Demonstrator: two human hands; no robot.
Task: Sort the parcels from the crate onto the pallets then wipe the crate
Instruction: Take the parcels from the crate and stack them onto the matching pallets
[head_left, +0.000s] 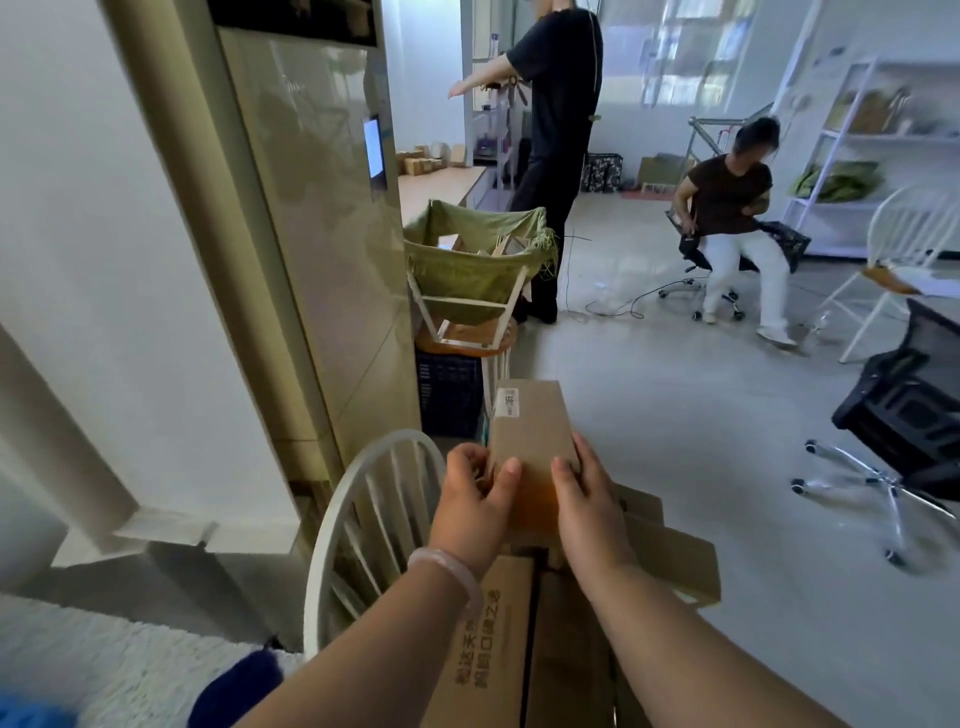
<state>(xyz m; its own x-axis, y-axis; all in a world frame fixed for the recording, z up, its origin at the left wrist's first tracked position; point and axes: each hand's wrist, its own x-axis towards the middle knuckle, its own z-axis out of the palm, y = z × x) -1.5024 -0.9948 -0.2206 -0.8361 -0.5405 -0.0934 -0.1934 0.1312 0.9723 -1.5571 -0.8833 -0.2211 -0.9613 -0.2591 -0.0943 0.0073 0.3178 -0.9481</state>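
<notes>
A long brown cardboard parcel (530, 431) with a white barcode label at its far end is held up in front of me. My left hand (475, 501) grips its near left edge, thumb on top. My right hand (584, 499) holds the near right side with fingers curled over the edge. Below my arms lies a large open cardboard box (493, 639) with printed orange characters, its flaps spread. More brown parcels (670, 551) lie under and to the right of my right hand.
A white spindle-back chair (363, 525) stands left of the box. A tall beige air-conditioner (317, 208) rises beyond it. Ahead are a dark plastic crate (449, 392), a stool and a green sack on a frame (475, 260). One person stands, another sits. A black office chair (909, 431) is at right.
</notes>
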